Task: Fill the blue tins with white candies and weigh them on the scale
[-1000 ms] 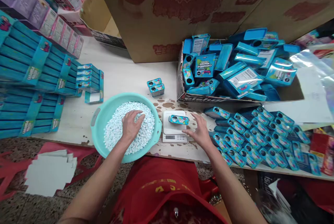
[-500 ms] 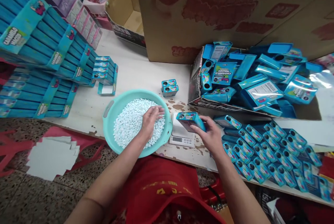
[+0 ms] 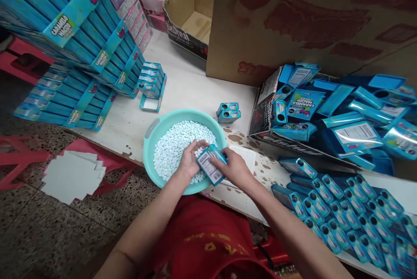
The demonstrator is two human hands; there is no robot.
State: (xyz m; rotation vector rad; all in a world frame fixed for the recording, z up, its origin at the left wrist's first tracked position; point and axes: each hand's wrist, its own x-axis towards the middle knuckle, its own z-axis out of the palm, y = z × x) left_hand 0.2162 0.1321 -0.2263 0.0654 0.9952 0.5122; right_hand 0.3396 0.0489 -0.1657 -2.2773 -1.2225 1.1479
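Note:
A teal basin (image 3: 153, 133) full of small white candies (image 3: 172, 149) sits at the table's near edge. Over its right side I hold a small blue candy box (image 3: 210, 164), label side up. My right hand (image 3: 233, 168) grips the box from the right. My left hand (image 3: 189, 162) rests over the candies and touches the box's left end. The white scale (image 3: 249, 157) lies just right of the basin, mostly hidden behind my right hand.
Rows of small blue boxes (image 3: 342, 216) lie at the right. An open carton (image 3: 260, 114) of loose blue boxes stands behind them. Two boxes (image 3: 228, 112) sit behind the basin. Stacked blue display packs (image 3: 81, 53) fill the left. A big cardboard box (image 3: 293, 18) stands behind.
My right hand lifted the blue box off the scale and carried it left over the basin. My left hand came up from the candies to meet the box. The view shifted left.

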